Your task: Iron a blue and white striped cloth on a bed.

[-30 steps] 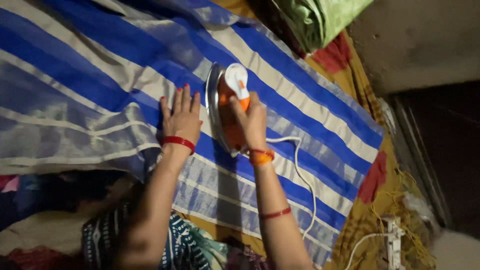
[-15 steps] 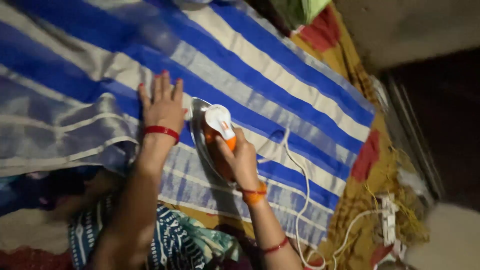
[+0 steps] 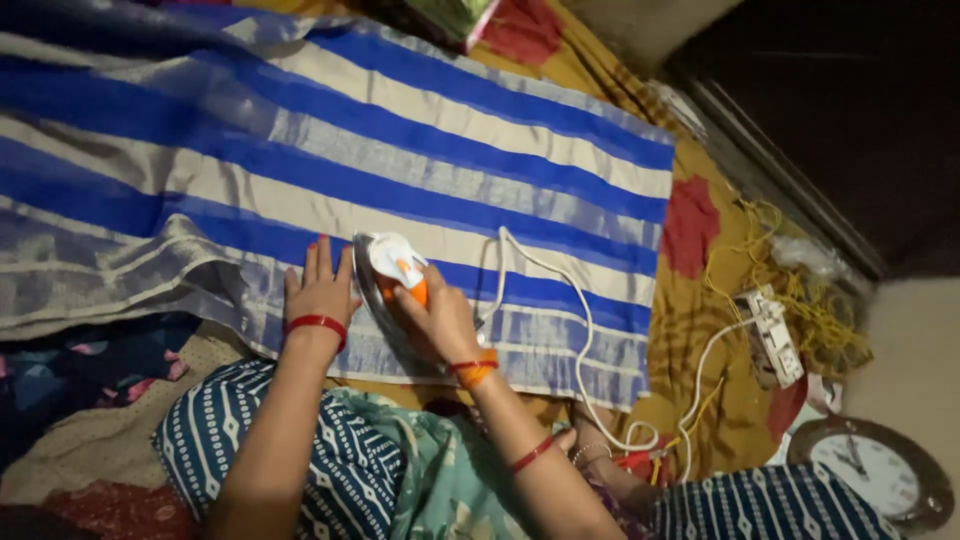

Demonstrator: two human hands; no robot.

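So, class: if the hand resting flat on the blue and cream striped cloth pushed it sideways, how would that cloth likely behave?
The striped cloth would probably bunch rather than slide whole: it already lies in soft folds at its left side. It looks thin and floppy, draping over the bedding. The left hand presses it flat beside the iron, which the right hand grips, suggesting it shifts easily.

Yellow floor spread [image 3: 700, 330] with red flower patches, laid under everything, lit dimly from above. White power strip [image 3: 770, 335] on the spread's right part. Tangle of yellow cord [image 3: 800, 290] around the strip. Round wall clock [image 3: 868, 472] lying flat, below and right of the strip. Dark doorway [image 3: 860, 110] above the strip, unlit. Pale floor [image 3: 915, 340] right of the strip.
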